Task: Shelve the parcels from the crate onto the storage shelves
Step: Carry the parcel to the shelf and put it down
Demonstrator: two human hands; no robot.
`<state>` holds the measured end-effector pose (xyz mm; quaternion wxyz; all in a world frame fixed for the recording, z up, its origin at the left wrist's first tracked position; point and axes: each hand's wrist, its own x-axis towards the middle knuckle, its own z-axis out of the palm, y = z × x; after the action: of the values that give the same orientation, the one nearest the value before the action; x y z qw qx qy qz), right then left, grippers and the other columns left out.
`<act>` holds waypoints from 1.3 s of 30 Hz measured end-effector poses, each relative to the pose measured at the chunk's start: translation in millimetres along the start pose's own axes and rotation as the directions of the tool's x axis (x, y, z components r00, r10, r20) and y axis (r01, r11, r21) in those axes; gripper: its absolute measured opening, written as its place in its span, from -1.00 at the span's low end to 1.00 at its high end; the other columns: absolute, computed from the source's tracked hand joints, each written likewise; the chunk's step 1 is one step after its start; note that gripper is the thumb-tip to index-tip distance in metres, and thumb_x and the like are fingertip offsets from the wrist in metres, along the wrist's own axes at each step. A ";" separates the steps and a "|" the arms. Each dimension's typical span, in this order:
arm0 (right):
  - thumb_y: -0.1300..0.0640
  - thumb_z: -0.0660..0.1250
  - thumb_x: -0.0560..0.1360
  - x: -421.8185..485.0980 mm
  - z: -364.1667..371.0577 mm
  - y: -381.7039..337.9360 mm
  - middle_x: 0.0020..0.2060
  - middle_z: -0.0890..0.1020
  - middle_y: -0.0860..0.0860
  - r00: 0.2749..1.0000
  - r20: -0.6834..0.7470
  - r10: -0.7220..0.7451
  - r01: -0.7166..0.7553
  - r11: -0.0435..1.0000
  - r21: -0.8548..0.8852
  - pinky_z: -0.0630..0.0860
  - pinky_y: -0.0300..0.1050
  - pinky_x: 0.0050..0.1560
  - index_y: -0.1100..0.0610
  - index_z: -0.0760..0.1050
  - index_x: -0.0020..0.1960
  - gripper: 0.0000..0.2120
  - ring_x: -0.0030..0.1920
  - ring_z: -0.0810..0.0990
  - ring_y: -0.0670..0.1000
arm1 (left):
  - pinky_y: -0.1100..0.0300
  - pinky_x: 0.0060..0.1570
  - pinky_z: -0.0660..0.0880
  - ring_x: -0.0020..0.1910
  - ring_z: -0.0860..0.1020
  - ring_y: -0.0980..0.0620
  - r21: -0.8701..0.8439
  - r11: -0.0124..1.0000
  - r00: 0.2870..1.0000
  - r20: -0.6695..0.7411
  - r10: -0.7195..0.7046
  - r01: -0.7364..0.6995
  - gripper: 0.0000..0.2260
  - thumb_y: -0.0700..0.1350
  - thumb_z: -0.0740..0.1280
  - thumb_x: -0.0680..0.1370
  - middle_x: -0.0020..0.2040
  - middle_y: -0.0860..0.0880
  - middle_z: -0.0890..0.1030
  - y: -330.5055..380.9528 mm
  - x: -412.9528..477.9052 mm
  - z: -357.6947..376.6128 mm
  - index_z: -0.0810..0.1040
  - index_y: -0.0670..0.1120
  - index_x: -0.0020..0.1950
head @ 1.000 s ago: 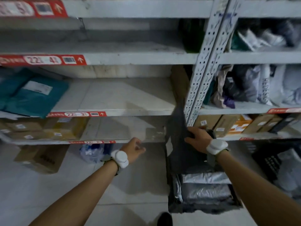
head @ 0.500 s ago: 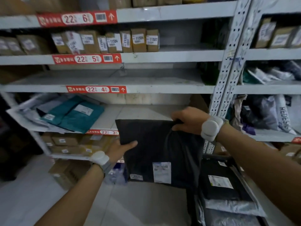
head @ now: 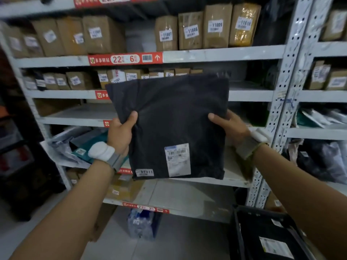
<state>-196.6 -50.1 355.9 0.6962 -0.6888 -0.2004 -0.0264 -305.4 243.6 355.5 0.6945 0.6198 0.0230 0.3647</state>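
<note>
A flat black plastic parcel (head: 169,117) with a white shipping label and a small number sticker is held upright in front of the grey storage shelves (head: 216,54). My left hand (head: 121,133) grips its left edge, thumb on the front. My right hand (head: 228,129) grips its right edge at about the same height. The black crate (head: 242,229) stands on the floor at the bottom right, with another black labelled parcel (head: 272,241) lying inside it.
Brown numbered boxes (head: 189,30) fill the upper shelves. Teal and grey mailers (head: 82,145) lie on a middle shelf at left. A perforated upright post (head: 281,102) divides the bays. A clear wrapped bundle (head: 141,224) sits on the floor under the bottom shelf.
The black parcel has come up out of the crate to chest height in front of the shelves. My left hand has joined the right in holding it, and the view has tilted upward.
</note>
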 end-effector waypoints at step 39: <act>0.04 0.33 0.58 18.3 98.6 -53.0 -0.02 0.63 -0.02 0.823 -0.556 -0.118 0.207 0.973 0.101 0.46 -0.18 0.02 0.17 0.57 0.27 -0.67 0.03 0.59 0.01 | 0.01 -0.17 0.65 0.03 0.68 -0.13 -0.299 0.907 0.886 0.441 -0.144 0.296 -0.59 -0.05 0.53 0.36 0.13 -0.11 0.68 13.4 -7.1 -65.5 0.57 -0.06 0.18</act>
<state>-220.3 47.3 409.1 0.7713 -0.5761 -0.0532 -0.2652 -348.7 294.6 349.2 0.8220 0.5386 -0.1182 0.1424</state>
